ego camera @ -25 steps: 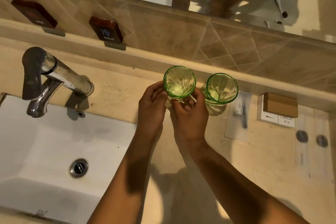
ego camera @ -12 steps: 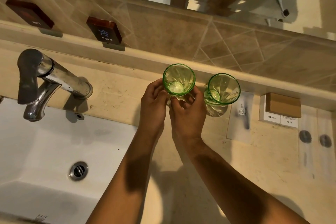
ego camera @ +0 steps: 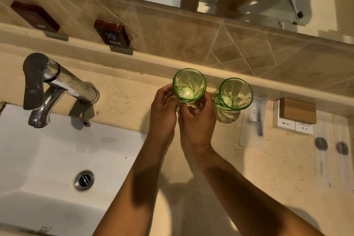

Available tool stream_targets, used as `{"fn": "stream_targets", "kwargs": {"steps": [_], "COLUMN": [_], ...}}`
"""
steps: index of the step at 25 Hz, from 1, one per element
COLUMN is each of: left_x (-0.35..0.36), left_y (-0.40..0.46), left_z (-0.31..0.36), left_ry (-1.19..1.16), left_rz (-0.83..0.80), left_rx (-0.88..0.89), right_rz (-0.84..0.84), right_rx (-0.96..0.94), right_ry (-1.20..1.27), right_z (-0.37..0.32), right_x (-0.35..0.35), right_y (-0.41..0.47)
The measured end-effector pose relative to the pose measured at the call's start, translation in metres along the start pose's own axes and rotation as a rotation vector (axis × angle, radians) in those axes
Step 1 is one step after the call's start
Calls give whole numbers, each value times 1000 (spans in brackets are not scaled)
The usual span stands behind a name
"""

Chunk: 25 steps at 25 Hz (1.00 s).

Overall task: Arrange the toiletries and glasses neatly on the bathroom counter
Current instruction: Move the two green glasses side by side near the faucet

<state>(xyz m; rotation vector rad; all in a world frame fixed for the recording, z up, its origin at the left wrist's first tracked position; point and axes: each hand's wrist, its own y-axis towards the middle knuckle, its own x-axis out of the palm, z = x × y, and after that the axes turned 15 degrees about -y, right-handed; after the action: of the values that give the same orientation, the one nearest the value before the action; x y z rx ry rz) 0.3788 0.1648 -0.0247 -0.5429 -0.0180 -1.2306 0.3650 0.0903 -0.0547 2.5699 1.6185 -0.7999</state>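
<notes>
Glasses first: the left green glass (ego camera: 189, 85) sits at the back of the worktop (ego camera: 122, 99), close under the tiled ledge, with the right green glass (ego camera: 235, 94) just beside it and apart from it. Both hands are on the left one — the left hand (ego camera: 162, 110) curls round its near-left side, and the right hand (ego camera: 197, 119) wraps its lower body from the right, fingers bent round the base.

Compared with a second ago, very little has moved. The held glass has stayed in nearly the same spot next to its twin, and the grip of both hands is much as it was; only its tilt seems to have settled, so that the round base now shows low-left inside the rim. That suggests the glass is being set down or squared up, not carried anywhere — whether its base already rests on the worktop is hidden by the fingers.

For the task, I judge the pair of glasses close to done. To the right lie a clear sachet (ego camera: 253, 120), a brown box (ego camera: 297, 110) on white packets, and two long wrapped items (ego camera: 331, 151), roughly in a row, possibly next to straighten.
</notes>
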Motion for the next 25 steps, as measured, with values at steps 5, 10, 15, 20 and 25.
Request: {"fn": "stream_targets", "kwargs": {"steps": [5, 10, 15, 20, 25], "left_x": [-1, -16, -31, -31, 4], "left_y": [0, -27, -100, -183, -251], "left_z": [0, -2, -20, -59, -100], "left_ry": [-41, -79, 135, 443, 718], "left_rz": [17, 71, 37, -176, -455], "left_rx": [-38, -126, -81, -155, -208], "right_rz": [-65, -152, -180, -62, 193], "right_rx": [-2, 16, -102, -162, 15], "right_ry": [-61, -168, -378, -534, -610], "right_z": [4, 0, 10, 68, 130], "right_x": [-3, -33, -104, -205, -297], "right_y": [0, -21, -68, -119, -169]}}
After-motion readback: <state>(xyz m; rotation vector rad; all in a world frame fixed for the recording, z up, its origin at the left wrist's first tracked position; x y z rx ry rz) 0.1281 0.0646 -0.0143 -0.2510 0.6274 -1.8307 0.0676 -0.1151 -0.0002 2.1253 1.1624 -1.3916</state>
